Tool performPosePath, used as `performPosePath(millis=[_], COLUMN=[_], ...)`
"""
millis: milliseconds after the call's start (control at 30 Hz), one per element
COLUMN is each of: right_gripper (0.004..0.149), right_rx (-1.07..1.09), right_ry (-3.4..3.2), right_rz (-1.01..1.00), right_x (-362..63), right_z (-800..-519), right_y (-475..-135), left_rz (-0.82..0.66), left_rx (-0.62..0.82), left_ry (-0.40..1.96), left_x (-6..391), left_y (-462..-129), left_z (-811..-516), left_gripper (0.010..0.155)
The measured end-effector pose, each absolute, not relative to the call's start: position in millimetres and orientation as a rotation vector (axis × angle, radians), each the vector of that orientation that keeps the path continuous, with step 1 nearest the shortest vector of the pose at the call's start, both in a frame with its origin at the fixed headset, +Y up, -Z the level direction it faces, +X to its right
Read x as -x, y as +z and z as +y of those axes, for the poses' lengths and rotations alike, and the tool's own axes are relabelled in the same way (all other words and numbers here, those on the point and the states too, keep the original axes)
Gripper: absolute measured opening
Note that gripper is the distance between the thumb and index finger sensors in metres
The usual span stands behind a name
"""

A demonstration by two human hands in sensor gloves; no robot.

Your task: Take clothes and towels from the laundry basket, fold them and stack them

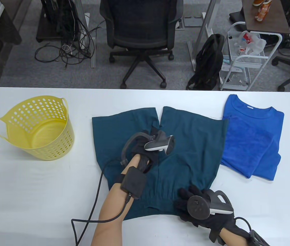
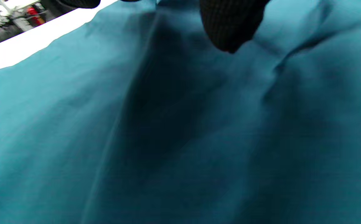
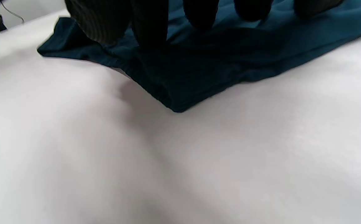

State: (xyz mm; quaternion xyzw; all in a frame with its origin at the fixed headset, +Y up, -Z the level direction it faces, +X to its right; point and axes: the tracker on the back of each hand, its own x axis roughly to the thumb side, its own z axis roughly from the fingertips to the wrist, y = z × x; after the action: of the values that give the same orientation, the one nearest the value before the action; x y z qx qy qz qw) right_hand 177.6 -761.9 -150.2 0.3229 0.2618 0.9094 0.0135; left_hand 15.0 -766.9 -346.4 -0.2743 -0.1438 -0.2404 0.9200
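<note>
Left hand (image 1: 145, 143) presses flat on soft teal shorts (image 1: 186, 143); right hand (image 1: 199, 205) fingers spread on their waistband corner; perforated yellow basket (image 1: 36, 128) far left.

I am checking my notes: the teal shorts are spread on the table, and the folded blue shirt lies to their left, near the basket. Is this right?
Not quite. The table view shows the folded blue shirt lying right of the teal shorts; the yellow basket stands to their left.
</note>
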Motion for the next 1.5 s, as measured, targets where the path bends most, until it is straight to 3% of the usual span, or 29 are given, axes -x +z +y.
performPosePath(millis=[67, 133, 233, 400, 433, 533, 633, 767, 867, 933, 967, 1133, 1267, 1500], right_gripper=[0.058, 0.058, 0.060, 0.065, 0.068, 0.060, 0.055, 0.054, 0.052, 0.053, 0.053, 0.054, 0.065, 0.066], right_rx=[-0.987, -0.956, -0.838, -0.449, -0.404, -0.556, -1.014, -1.177, -1.097, -0.940, -0.893, -0.596, -0.373, -0.222], right_ry=[2.858, 2.916, 3.058, 3.293, 3.300, 3.112, 2.743, 2.756, 2.871, 2.880, 2.960, 3.200, 3.346, 3.303], right_rz=[0.815, 0.773, 0.727, 0.574, 0.515, 0.329, 0.585, 0.851, 0.838, 0.797, 0.766, 0.650, 0.619, 0.573], right_x=[-179.1, -181.8, -191.1, -216.3, -220.9, -213.0, -178.7, -152.0, -163.1, -172.8, -178.8, -201.8, -218.3, -242.3], right_z=[-757.5, -752.5, -747.4, -750.3, -747.0, -732.2, -733.3, -753.3, -756.2, -753.6, -752.1, -751.9, -763.7, -771.8], right_y=[-150.9, -152.5, -157.6, -176.8, -177.6, -166.9, -150.1, -140.2, -149.4, -156.6, -162.1, -181.4, -192.4, -200.5], left_rz=[-0.272, -0.280, -0.270, -0.261, -0.276, -0.304, -0.290, -0.237, -0.216, -0.196, -0.202, -0.217, -0.261, -0.314], left_rx=[0.549, 0.433, 0.496, 0.636, 0.579, 0.328, 0.412, 0.511, 0.561, 0.472, 0.495, 0.436, 0.378, 0.322], left_ry=[-0.588, -0.553, -0.601, -0.270, -0.223, -0.126, -0.241, -0.395, -0.407, -0.363, -0.365, -0.352, -0.353, -0.309], left_x=[-13.8, -3.6, 27.3, 82.3, 91.2, 117.3, 122.4, 120.4, 128.2, 135.0, 139.3, 149.0, 142.7, 139.3], left_y=[-345.8, -339.4, -323.2, -295.0, -294.7, -301.5, -321.1, -341.0, -343.2, -338.3, -333.1, -296.4, -261.7, -227.5], left_z=[-769.7, -766.9, -762.7, -741.1, -734.1, -716.3, -730.7, -765.6, -772.1, -767.9, -768.2, -769.8, -770.7, -772.4], left_gripper=[0.090, 0.083, 0.084, 0.072, 0.072, 0.078, 0.090, 0.096, 0.087, 0.081, 0.080, 0.079, 0.076, 0.065])
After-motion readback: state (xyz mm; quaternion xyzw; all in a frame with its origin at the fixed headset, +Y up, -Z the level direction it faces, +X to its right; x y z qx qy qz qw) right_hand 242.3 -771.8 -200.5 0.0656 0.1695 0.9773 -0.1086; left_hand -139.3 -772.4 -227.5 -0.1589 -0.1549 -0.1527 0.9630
